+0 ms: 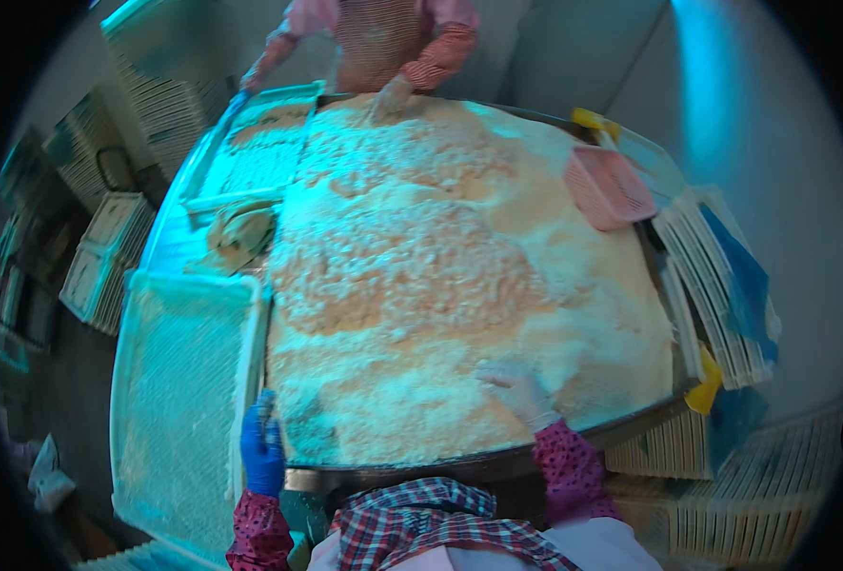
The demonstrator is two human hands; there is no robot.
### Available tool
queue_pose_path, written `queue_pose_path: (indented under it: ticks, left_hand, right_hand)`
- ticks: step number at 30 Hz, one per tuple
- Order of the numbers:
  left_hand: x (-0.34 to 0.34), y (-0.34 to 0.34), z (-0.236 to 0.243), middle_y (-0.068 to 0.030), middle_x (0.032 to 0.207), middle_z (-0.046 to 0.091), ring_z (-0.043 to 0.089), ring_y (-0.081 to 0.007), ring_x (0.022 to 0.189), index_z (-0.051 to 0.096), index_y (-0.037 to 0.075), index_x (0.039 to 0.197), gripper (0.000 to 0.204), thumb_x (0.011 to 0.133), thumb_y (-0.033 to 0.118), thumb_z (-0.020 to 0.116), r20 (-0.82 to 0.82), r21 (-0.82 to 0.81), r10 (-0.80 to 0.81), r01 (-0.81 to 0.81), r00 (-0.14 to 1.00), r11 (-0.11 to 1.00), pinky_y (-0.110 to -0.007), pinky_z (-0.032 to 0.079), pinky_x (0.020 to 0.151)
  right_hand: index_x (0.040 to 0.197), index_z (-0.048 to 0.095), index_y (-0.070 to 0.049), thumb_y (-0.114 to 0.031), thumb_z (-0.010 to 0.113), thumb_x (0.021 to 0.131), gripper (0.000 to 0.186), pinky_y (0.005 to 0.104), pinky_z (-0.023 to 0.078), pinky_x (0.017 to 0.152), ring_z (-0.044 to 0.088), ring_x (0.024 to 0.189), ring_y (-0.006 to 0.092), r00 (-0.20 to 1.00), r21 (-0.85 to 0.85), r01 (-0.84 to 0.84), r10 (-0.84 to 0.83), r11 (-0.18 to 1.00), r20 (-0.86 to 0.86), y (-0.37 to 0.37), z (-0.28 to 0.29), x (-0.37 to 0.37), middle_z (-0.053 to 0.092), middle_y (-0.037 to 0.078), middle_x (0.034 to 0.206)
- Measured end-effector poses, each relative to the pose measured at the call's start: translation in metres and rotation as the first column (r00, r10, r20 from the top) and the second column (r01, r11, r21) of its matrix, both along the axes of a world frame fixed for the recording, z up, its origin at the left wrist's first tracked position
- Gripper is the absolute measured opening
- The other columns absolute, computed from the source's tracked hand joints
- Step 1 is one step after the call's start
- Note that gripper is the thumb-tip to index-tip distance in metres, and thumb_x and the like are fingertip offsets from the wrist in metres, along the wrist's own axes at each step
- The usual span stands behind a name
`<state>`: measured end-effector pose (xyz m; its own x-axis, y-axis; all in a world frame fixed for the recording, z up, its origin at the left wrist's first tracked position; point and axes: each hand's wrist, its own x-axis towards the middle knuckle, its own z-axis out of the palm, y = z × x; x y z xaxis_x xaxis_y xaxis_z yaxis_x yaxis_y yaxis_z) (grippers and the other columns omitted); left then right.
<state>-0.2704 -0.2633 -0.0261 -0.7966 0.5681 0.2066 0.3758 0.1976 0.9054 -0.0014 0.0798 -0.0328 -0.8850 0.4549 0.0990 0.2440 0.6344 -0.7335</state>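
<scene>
A broad bed of pale powder (593,333) covers the table, with many small whitish pieces heaped (402,266) across its middle. My right hand (518,392), in a white glove, reaches over the near part of the powder with its fingers stretched out, holding nothing I can see. My left hand (263,452), in a blue glove, is at the table's near left corner, beside the rim of a large white mesh-bottomed tray (252,352). Its powdery fingers point up and look extended; whether they touch the rim is unclear.
Across the table a co-worker's gloved hand (393,98) is at the powder, near another tray (236,200) of pieces. A crumpled cloth (240,233) lies between the trays. A pink basket (610,188) sits at the right. Stacked trays (716,285) stand beside the table.
</scene>
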Motion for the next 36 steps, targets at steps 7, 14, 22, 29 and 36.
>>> queue_pose_path:
  ticks: [7,14,22,29,36]
  left_hand:
    - [0.068,0.185,-0.004,-0.0167,0.139,0.038,0.040,-0.0363,0.124,0.035,0.008,0.138,0.084,0.067,0.023,0.077,-0.368,-0.498,-0.727,0.537,0.580,0.681,-0.043,0.036,0.100]
    - [0.088,0.251,-0.050,-0.0058,0.103,0.063,0.057,-0.0296,0.094,0.067,0.018,0.101,0.031,0.071,0.020,0.072,-0.402,-0.373,-0.706,0.600,0.583,0.708,-0.040,0.048,0.079]
    - [0.092,0.206,-0.039,-0.0067,0.102,0.062,0.056,-0.0294,0.094,0.066,0.015,0.102,0.035,0.068,0.013,0.073,-0.320,-0.445,-0.585,0.427,0.745,0.788,-0.039,0.047,0.078]
    - [0.083,0.198,-0.040,-0.0092,0.102,0.061,0.055,-0.0308,0.093,0.063,0.012,0.103,0.036,0.069,0.015,0.072,-0.324,-0.471,-0.561,0.385,0.762,0.794,-0.040,0.046,0.079]
    - [0.076,0.191,-0.042,-0.0111,0.097,0.057,0.054,-0.0325,0.087,0.058,0.010,0.097,0.032,0.069,0.017,0.071,-0.411,-0.571,-0.575,0.292,0.707,0.767,-0.042,0.043,0.076]
  right_hand:
    - [0.129,0.050,-0.006,-0.016,0.064,0.084,0.048,0.0376,0.038,0.100,0.046,0.122,0.0303,0.987,-0.074,0.137,-0.143,0.988,-0.072,-0.017,-0.032,0.020,0.049,0.016,0.131]
    - [0.102,0.060,-0.002,-0.026,0.065,0.079,0.034,0.0428,0.045,0.082,0.058,0.093,0.0346,0.604,0.056,0.782,-0.732,0.621,-0.314,0.132,-0.006,0.096,0.060,0.020,0.100]
    - [0.092,0.061,-0.003,-0.018,0.062,0.073,0.024,0.0435,0.048,0.075,0.060,0.081,0.0331,0.402,0.360,0.841,-0.912,0.403,0.084,0.227,-0.051,0.175,0.062,0.017,0.081]
    - [0.100,0.062,-0.005,-0.006,0.058,0.078,0.023,0.0348,0.048,0.081,0.060,0.093,0.0253,0.885,0.181,0.462,-0.439,0.868,-0.153,0.136,-0.018,0.137,0.062,0.016,0.097]
    - [0.114,0.058,-0.005,-0.021,0.064,0.079,0.038,0.0337,0.048,0.079,0.061,0.094,0.0251,0.786,-0.032,0.618,-0.618,0.785,0.021,0.101,-0.008,0.127,0.064,0.013,0.100]
